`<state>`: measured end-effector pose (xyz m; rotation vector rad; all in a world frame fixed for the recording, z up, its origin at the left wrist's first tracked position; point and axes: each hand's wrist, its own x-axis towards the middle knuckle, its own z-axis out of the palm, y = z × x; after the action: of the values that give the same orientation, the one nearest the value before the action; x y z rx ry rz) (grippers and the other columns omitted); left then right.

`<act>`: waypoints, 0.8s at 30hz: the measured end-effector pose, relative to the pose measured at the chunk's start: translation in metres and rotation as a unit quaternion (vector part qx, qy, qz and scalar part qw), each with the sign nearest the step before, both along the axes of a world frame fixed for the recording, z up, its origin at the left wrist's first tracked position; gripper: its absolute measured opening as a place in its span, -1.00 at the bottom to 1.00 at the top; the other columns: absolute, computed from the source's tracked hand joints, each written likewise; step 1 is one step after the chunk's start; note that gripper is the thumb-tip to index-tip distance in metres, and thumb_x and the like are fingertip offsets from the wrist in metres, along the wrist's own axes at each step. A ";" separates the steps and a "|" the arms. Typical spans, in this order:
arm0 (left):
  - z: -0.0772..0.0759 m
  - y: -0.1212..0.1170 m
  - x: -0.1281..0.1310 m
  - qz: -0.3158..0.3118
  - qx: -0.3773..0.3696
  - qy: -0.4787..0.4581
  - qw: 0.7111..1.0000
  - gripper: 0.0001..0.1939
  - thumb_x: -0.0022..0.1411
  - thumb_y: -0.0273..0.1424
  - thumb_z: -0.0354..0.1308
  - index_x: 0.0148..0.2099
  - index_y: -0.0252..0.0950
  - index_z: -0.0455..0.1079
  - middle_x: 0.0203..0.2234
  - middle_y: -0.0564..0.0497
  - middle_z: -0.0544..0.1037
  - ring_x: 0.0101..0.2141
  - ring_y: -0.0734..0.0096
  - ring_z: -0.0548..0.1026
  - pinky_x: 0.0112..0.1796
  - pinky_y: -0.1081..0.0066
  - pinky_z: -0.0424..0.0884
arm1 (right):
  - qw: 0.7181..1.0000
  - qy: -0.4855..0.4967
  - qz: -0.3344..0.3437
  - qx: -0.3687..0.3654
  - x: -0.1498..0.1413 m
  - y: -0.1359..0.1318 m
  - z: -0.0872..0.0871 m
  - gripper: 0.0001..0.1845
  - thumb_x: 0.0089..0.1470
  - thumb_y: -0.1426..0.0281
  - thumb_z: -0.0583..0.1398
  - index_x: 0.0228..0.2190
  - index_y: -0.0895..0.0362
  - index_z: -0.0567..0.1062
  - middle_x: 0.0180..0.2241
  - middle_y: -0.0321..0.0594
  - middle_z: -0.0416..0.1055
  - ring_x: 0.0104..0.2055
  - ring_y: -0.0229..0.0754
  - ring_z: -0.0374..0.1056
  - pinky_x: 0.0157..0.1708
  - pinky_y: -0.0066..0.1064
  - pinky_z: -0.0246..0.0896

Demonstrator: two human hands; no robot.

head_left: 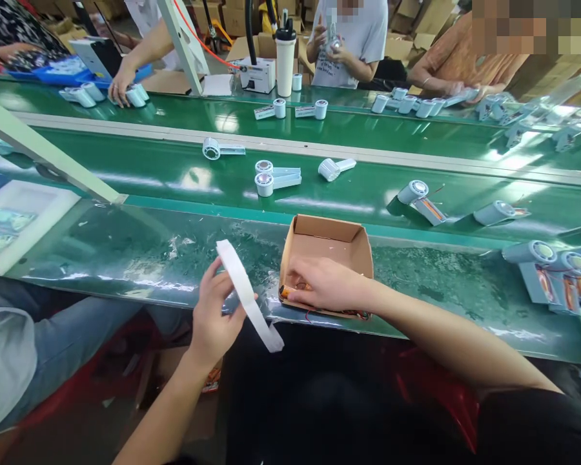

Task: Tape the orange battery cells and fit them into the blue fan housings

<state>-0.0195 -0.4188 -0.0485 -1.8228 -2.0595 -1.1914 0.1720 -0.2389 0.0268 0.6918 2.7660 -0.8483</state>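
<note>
L hand: (217, 316) closed around white tape roll (242, 284), fingers & thumb on the band; roll held up, tilted, seen nearly edge-on, loose end at bottom.
R hand: (326, 284) down in cardboard box (329, 245), fingers curled narrow, tips at orange cell (285, 292); can't tell if cell is pinched or just touched.
Box: open-top, on bench (140, 252) directly in front of person, R of tape roll; far half shows bare brown floor.
Box contents: orange cell at near L corner, thin wires (363, 315) at near R corner; rest hidden under R hand.
Bench R end: cluster of lt-blue units (537, 281), standing close tog., orange showing inside, well apart from box.
Near belt: green belt (169, 174) just beyond bench; single unit (212, 149) far L, pair (265, 185) side by side beyond box, another (329, 170) to their R, then one w/ orange inside & wires (419, 194), more toward R edge.
Far side: white cup (285, 68) w/ black lid beside white device (259, 77); two units lie in front, apart.
Co-workers: upper L, a hand (121, 81) on units; top ctr, person in white shirt (370, 39) holds one up; upper R, person in orange top (465, 55), hands near a row of units.
L edge: white tray (61, 206) on bench, contents blurry.
</note>
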 end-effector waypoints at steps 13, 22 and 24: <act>0.031 0.012 0.009 -0.131 0.036 0.149 0.980 -0.48 0.28 -0.68 0.17 0.21 -0.15 0.41 -0.05 -0.04 0.65 0.18 0.02 0.53 0.28 -0.20 0.44 | 0.791 0.395 -0.161 -0.438 0.038 0.022 0.007 -0.35 0.12 0.24 0.44 0.20 0.05 0.44 0.13 -0.04 0.55 0.00 -0.07 0.59 0.01 -0.15 0.56; 0.051 0.016 0.008 -0.146 0.011 0.251 0.957 -0.45 0.31 -0.64 0.23 0.25 -0.04 0.50 0.07 0.02 0.63 0.41 -0.09 0.20 0.07 0.07 0.69 | 0.930 0.293 -0.112 -0.189 0.062 0.008 0.034 -0.46 0.16 0.27 0.40 0.17 0.01 0.56 -0.13 -0.22 0.66 -0.18 -0.11 0.57 -0.16 -0.30 0.54; 0.057 0.018 0.008 -0.155 0.015 0.281 0.947 -0.47 0.31 -0.65 0.22 0.21 -0.05 0.53 0.07 0.04 0.63 0.40 -0.09 0.21 0.08 0.06 0.69 | 0.950 0.262 -0.088 -0.145 0.063 0.010 0.039 -0.45 0.18 0.27 0.39 0.19 0.03 0.56 -0.22 -0.27 0.66 -0.30 -0.18 0.52 -0.24 -0.35 0.48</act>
<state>-0.0113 -0.4008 0.0083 -2.2015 -1.4715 -0.6302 0.2349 -0.2286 0.0660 0.7521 2.9376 -1.6509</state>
